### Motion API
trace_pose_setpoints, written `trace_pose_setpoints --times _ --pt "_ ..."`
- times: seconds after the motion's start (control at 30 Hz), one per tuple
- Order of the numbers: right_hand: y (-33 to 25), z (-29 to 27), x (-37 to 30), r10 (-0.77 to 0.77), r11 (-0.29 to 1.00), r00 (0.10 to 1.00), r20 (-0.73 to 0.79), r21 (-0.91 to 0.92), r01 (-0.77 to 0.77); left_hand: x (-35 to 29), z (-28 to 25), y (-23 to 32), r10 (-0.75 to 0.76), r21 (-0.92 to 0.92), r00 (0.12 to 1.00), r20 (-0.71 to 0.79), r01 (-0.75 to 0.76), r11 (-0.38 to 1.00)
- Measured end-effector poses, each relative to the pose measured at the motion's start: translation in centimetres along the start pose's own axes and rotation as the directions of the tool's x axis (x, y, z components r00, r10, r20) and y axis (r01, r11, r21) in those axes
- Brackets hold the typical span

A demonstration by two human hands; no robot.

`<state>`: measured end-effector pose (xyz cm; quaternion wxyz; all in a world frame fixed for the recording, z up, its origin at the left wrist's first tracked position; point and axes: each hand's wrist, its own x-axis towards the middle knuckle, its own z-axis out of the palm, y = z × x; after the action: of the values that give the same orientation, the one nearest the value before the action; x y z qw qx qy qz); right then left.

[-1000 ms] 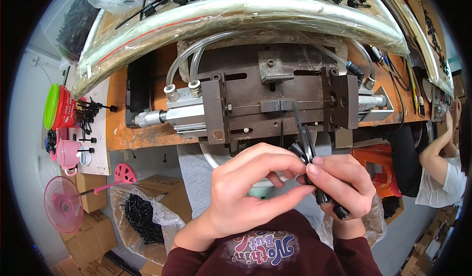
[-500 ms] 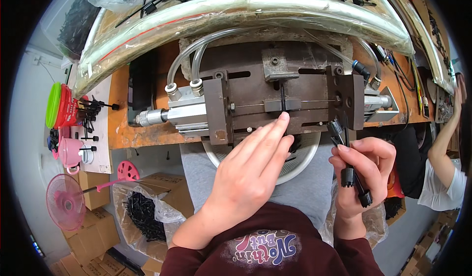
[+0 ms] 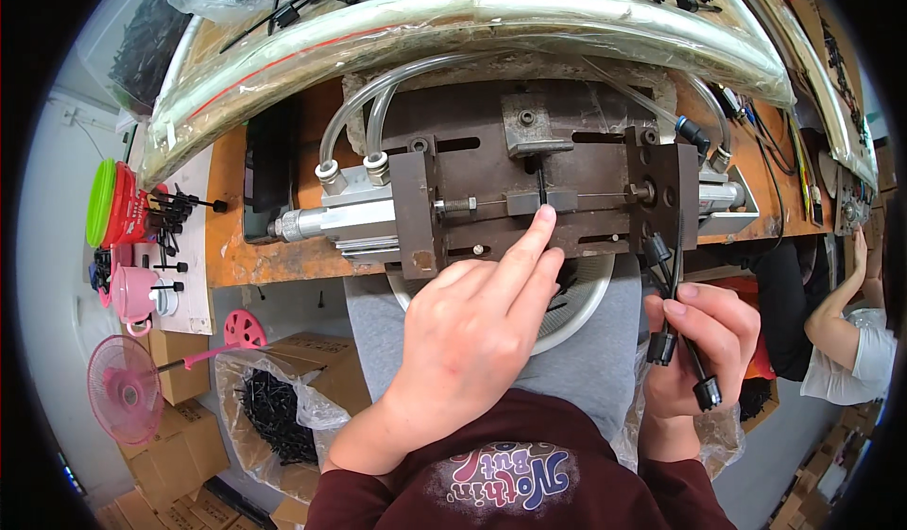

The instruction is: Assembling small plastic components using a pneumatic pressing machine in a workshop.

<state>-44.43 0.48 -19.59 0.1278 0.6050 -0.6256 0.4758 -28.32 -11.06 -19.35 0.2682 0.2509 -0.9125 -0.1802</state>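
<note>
Black and slim, a rod point(image 3: 542, 183) lies across the small dark block point(image 3: 522, 204) at the middle of a brown metal fixture point(image 3: 491, 166), its far end running toward the pale metal bracket point(image 3: 524, 135). Its near end is covered by a fingertip, so its full shape cannot be made out. More black pieces point(image 3: 662, 349) are in the right hand point(image 3: 704, 341): thin dark stems with thick, ridged cylindrical heads, at least three heads showing, one pointing away from the body and two hanging toward it.

The left hand point(image 3: 477, 332) comes in palm down from the lower left, its back to the view. Its index finger is stretched out straight, the tip at the rod's near end by the block's edge; the next finger lies beside it, and the others bend under. The thumb is hidden, so whether that grip is apart or together cannot be told. The right hand is raised just off the fixture's near right corner, wrist upright, thumb and curled fingers pinched together on the bundle of stems. Behind, the fixture sits on an orange wooden counter point(image 3: 248, 265); below the left hand shows a white basket's rim point(image 3: 593, 315).
</note>
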Motion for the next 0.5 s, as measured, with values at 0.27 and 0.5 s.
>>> trace_pose_setpoints --times 0.27,0.5 --pt "-0.9 1.2 0.4 -0.159 0.987 0.980 0.122 0.058 0.153 -1.1 -1.0 1.4 -0.013 -0.535 0.986 -0.167 -0.080 0.841" --pt "0.5 1.3 0.6 0.031 0.999 0.999 -0.015 0.039 -0.030 -1.4 0.0 0.0 -0.012 -0.144 0.991 -0.134 -0.008 0.990"
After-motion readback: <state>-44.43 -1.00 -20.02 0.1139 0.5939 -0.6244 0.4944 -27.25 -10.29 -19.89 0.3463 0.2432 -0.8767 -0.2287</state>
